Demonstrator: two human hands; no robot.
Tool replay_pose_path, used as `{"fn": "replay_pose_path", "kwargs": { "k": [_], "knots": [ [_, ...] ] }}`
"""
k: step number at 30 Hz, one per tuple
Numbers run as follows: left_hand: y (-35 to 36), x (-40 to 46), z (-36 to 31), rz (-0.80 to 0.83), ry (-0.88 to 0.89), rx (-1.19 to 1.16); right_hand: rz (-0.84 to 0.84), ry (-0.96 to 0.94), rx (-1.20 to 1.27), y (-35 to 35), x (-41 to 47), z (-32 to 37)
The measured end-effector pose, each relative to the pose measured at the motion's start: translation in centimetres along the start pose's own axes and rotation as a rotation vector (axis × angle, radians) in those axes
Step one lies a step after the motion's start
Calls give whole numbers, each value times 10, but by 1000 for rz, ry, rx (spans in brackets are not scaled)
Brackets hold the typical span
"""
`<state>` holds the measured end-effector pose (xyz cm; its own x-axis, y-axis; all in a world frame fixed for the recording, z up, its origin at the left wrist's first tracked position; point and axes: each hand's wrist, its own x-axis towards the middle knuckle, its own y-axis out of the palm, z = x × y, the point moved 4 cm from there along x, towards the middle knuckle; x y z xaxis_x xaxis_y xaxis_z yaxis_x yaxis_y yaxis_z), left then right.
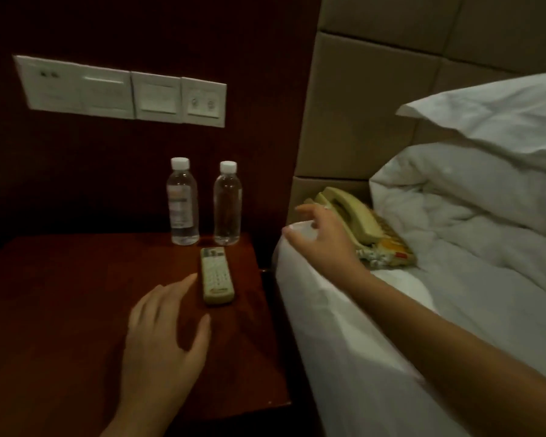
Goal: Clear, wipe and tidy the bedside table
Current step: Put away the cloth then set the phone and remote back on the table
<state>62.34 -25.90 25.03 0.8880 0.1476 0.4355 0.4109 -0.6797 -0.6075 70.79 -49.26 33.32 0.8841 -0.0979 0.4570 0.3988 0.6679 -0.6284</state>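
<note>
Open left hand (164, 335) lies just beside remote (216, 275), perhaps touching it.

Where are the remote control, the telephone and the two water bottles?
remote control (217, 275), head view, middle of its keypad.
telephone (350, 212), head view, on the handset.
left water bottle (182, 206), head view, its label.
right water bottle (227, 209), head view, its clear body.
</note>
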Motion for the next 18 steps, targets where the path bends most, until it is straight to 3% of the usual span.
{"fn": "replay_pose_path", "kwargs": {
  "k": [3, 7, 12, 15, 18],
  "knots": [
    [22, 1, -51, 70, 122, -163, -135, 69, -15, -75, 9, -58],
    [81, 19, -132, 281, 66, -563, -119, 178, 147, -116, 0, -124],
    [155, 69, -181, 370, -28, -635, -45, 235, 377, -112, 16, -163],
    [179, 98, -186, 378, -195, -689, -29, 288, 374, -106, 29, -184],
    [198, 117, -188, 399, -250, -694, -5, 276, 397, -103, 39, -196]
  ]
}}
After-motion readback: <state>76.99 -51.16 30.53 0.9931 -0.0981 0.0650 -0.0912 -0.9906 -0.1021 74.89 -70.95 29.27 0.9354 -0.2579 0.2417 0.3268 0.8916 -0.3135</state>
